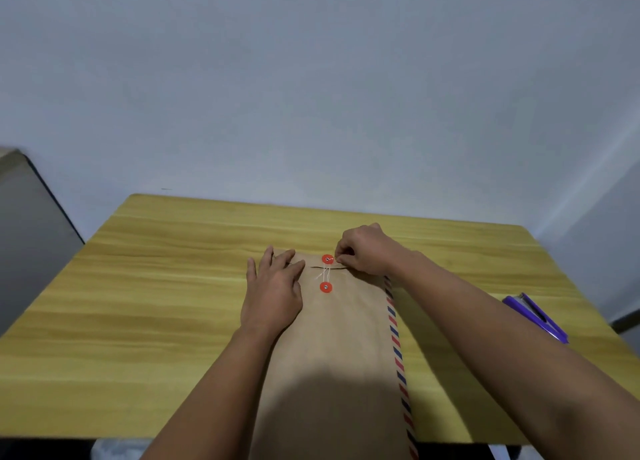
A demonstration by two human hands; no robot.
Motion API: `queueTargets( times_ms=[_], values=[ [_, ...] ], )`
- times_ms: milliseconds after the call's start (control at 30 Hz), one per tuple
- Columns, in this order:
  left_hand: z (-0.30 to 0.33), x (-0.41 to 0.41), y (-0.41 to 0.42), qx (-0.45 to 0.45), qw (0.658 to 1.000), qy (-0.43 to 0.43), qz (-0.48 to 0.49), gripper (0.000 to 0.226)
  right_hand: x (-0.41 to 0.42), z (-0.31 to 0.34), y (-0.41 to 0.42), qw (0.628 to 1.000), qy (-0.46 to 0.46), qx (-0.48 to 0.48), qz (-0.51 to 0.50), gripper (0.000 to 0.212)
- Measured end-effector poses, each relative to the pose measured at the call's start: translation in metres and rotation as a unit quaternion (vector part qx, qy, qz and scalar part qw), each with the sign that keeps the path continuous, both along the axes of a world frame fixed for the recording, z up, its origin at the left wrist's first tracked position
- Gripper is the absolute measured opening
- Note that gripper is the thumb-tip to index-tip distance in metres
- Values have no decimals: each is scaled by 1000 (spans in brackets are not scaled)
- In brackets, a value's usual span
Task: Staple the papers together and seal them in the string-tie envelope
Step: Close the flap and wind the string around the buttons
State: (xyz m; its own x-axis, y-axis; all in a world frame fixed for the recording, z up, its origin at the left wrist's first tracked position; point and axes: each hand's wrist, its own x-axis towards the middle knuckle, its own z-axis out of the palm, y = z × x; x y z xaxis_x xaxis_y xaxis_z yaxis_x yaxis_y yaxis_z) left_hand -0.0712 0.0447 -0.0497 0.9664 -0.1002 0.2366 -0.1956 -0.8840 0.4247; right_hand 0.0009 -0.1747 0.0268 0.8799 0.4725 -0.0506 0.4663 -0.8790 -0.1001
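Two hands over a brown envelope [339,348] lying flat on the wooden surface [156,303], left hand [273,293] spread flat on it, right hand [363,251] pinching the string [325,271] at the upper red button [327,259], lower button [325,287] below, purple stapler [535,315] well right

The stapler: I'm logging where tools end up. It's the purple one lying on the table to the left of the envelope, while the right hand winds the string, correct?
Not quite. The head view shows the purple stapler lying right of the envelope, near the table edge. The right hand does pinch the string.
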Motion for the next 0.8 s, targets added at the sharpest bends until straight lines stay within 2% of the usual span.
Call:
queueTargets(
  times_ms=[133,267,667,800],
  values=[
    [1,0,-1,0,1000,-1,2,45,-28,-3,1,995,-62,-65,38,27],
    [0,-1,-1,-4,1000,-1,1,43,-58,-7,3,994,-53,-91,22,30],
    [1,-2,0,-21,1000,-6,-2,43,-116,-18,26,994,-79,-79,-14,25],
    [0,-2,0,-22,1000,-8,-3,43,-116,-18,33,996,-77,-41,-31,26]
  ],
)
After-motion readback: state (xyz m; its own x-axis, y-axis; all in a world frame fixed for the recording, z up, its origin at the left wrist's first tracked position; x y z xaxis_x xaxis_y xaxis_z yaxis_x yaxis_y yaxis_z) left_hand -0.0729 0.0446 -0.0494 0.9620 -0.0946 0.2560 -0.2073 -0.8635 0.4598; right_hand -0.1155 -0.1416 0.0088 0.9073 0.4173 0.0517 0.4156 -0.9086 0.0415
